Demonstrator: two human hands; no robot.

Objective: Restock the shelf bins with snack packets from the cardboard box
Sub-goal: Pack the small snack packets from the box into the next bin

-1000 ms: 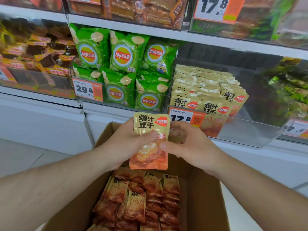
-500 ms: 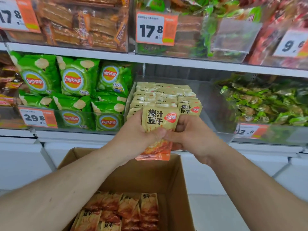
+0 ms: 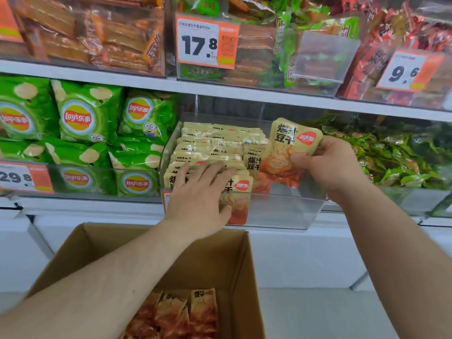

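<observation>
A clear shelf bin (image 3: 281,211) holds rows of beige and orange snack packets (image 3: 215,143) in its left part. My left hand (image 3: 200,192) lies flat on the front rows, fingers spread and straight, pressing on the packet tops. My right hand (image 3: 327,165) grips one more snack packet (image 3: 283,152) by its right edge and holds it upright over the bare right side of the bin, beside the stacked rows. The open cardboard box (image 3: 220,245) stands below my arms, with several of the same packets (image 3: 181,314) in its bottom.
Green Lay's crisp bags (image 3: 85,118) fill the bin to the left. A bin of green-wrapped snacks (image 3: 403,160) is on the right. The shelf above carries more bins with price tags 17.8 (image 3: 203,42) and 9.6 (image 3: 406,72). White cabinet fronts run below the shelf.
Both hands held the packet together before. My left hand has let go and moved onto the rows in the bin. My right hand has carried the packet up and right over the bin.
</observation>
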